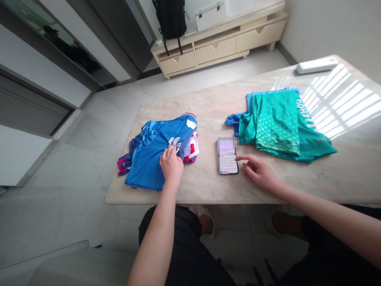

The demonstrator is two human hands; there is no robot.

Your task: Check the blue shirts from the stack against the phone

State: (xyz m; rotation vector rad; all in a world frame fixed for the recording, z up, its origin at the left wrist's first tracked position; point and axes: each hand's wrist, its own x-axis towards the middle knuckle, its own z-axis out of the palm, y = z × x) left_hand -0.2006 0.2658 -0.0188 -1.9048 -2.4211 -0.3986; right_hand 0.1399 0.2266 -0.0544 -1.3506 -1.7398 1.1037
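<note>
My left hand (172,165) rests palm down on a folded blue jersey (145,163), which tops a stack of folded shirts in blue, purple, red and white. Its fingers lie flat near the white print. On the table to the right, a smartphone (228,163) lies face up with its screen lit and partly blurred. My right hand (258,171) points its index finger at the phone's right edge, the other fingers curled loosely and holding nothing. Beyond that hand, green shorts (276,123) lie folded over blue clothing (233,120).
The marble-patterned table (205,190) has its front edge close to my legs. A white oblong object (317,66) lies at the far right. Behind stands a low wooden cabinet (216,51) bearing a black backpack (171,18) and a white box (210,16).
</note>
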